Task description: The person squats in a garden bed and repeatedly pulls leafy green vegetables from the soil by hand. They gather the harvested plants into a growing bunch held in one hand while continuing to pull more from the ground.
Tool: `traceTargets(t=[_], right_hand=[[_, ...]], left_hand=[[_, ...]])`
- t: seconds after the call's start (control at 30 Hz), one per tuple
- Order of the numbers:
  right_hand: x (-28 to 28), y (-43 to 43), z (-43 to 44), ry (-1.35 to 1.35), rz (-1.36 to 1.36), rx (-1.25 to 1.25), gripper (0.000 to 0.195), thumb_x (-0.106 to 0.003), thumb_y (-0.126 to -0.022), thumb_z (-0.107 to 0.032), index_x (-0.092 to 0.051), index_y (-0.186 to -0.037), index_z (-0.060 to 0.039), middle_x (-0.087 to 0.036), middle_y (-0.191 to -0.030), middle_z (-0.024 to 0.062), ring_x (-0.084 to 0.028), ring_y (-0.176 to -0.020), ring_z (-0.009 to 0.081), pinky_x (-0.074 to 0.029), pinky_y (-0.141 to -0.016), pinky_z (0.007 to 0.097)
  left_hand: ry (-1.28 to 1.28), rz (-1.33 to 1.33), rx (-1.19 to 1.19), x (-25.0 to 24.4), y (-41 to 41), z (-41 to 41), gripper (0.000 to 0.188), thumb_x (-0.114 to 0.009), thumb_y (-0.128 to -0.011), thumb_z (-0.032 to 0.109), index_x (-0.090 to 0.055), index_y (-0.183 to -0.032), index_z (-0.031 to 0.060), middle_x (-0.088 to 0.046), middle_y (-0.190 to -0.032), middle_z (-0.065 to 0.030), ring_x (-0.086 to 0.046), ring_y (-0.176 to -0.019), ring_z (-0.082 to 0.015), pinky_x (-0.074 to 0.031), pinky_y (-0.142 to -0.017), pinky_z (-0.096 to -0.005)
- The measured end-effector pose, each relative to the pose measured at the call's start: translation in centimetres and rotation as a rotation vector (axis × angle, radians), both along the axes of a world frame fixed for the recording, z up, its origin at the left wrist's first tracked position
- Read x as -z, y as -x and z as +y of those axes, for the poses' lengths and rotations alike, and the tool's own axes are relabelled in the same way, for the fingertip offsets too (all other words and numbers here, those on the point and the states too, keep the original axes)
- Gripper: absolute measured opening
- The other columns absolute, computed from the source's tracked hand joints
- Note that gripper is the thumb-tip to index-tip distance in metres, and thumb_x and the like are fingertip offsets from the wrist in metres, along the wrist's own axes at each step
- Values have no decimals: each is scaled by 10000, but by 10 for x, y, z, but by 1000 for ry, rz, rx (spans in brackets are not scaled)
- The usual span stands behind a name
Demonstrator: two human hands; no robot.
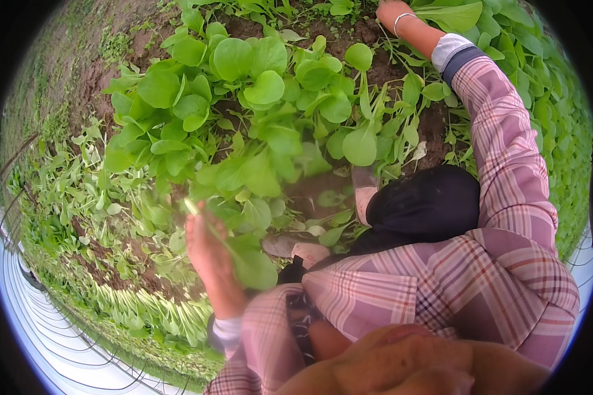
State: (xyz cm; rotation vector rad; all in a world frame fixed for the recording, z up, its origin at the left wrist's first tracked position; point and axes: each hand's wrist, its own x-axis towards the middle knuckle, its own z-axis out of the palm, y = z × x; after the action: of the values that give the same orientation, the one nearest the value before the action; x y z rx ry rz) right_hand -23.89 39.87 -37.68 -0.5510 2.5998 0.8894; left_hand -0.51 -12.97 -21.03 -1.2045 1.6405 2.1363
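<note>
My left hand [206, 247] holds a leafy green plant [251, 261]. Its pale cut stem end points up and away from me, and its broad leaf hangs towards my lap. My right hand [391, 14] reaches far forward to the top edge of the view, low among the greens beside bare soil. Its fingertips are cut off or hidden, so whether they grip a stem is unclear. A large leaf [449, 17] lies close by that wrist. Between my hands stand round-leaved greens [264, 89] rooted in brown soil.
Picked greens [153, 308] lie in a row at lower left, pale stems together. Loose leaves [113, 210] litter the soil at left. A dense bed of greens [556, 103] grows at right. My bent knee [425, 202] and foot [279, 244] are close in. Tunnel hoops [54, 340] curve at the lower left.
</note>
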Motion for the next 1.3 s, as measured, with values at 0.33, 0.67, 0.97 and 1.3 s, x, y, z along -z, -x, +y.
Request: traceTargets(t=[0.33,0.67,0.97,1.3], right_hand=[[-47,44,-21,-430,-68,64,361,-517,-850,-244,-638,-1166,-117,-551,-1274,89,-445,-1206,295,-292,-1003,469],[49,30,23,-379,137,113,274,-513,-860,-210,-681,-1067,-147,-645,-1119,57,-535,-1099,263,-339,-950,424],[27,21,-4,-196,-70,376,240,-536,-876,-178,-690,-1058,-147,-663,-1096,37,-625,-1024,203,-495,-736,367],[-46,-29,-30,264,10,170,463,-496,-830,-96,-467,-1281,-199,-620,-1012,106,-630,-862,280,-523,-711,395]], left_hand=[[33,7,26,1,1,3,177,-520,-914,152,-590,-1039,49,-529,-733,17,-459,-632,-83,-358,-539,-206],[10,25,82,12,4,2,163,-522,-903,136,-599,-1017,48,-539,-719,8,-466,-601,-92,-362,-515,-199],[17,-14,57,9,5,10,150,-507,-905,117,-607,-995,52,-552,-708,2,-471,-580,-94,-363,-500,-194],[-1,5,82,10,5,8,145,-502,-904,106,-601,-995,50,-545,-704,3,-468,-577,-92,-365,-496,-194]])
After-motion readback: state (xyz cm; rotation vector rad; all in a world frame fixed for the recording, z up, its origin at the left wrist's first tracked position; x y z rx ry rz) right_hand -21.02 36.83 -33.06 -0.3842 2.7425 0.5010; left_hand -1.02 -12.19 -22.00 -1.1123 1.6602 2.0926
